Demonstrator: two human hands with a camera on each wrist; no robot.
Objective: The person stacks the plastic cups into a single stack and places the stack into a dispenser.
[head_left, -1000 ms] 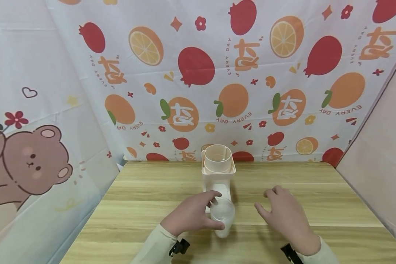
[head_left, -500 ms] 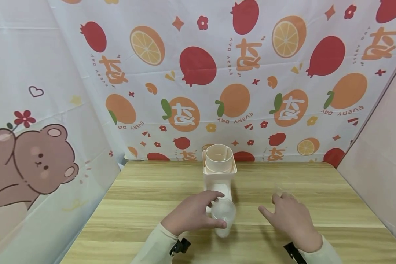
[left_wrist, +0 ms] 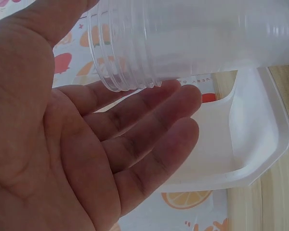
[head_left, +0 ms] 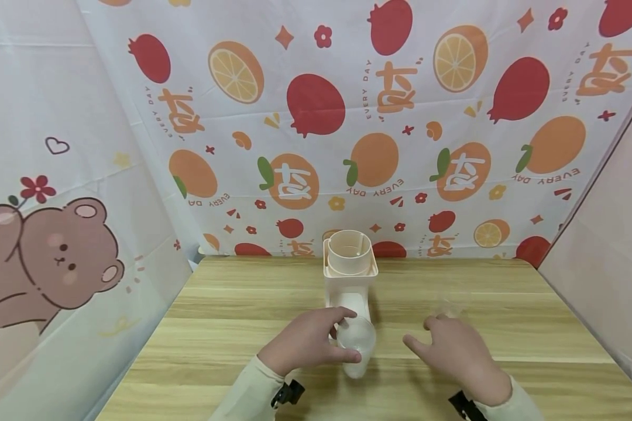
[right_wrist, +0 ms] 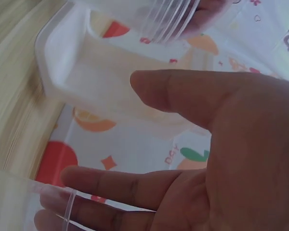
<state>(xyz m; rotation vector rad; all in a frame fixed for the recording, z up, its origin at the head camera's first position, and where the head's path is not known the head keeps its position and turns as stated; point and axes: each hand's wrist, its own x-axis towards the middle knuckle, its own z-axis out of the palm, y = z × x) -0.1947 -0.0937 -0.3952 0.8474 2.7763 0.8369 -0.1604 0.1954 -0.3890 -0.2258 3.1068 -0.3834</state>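
The left hand [head_left: 306, 346] is gripping a stack of clear plastic cups [head_left: 356, 333] near the rims, probably to steady its narrow body upright before a cream plastic holder [head_left: 350, 284] on the wood-grain table [head_left: 232, 327]. The right hand [head_left: 457, 356] is hovering wide, thumb apart, fingertips overlapping a lone clear cup [right_wrist: 14, 207]; whether they are touching it is staying unclear.

“EVERY DAY”, Chinese chars. on fruit-print bkgd [head_left: 347, 126]
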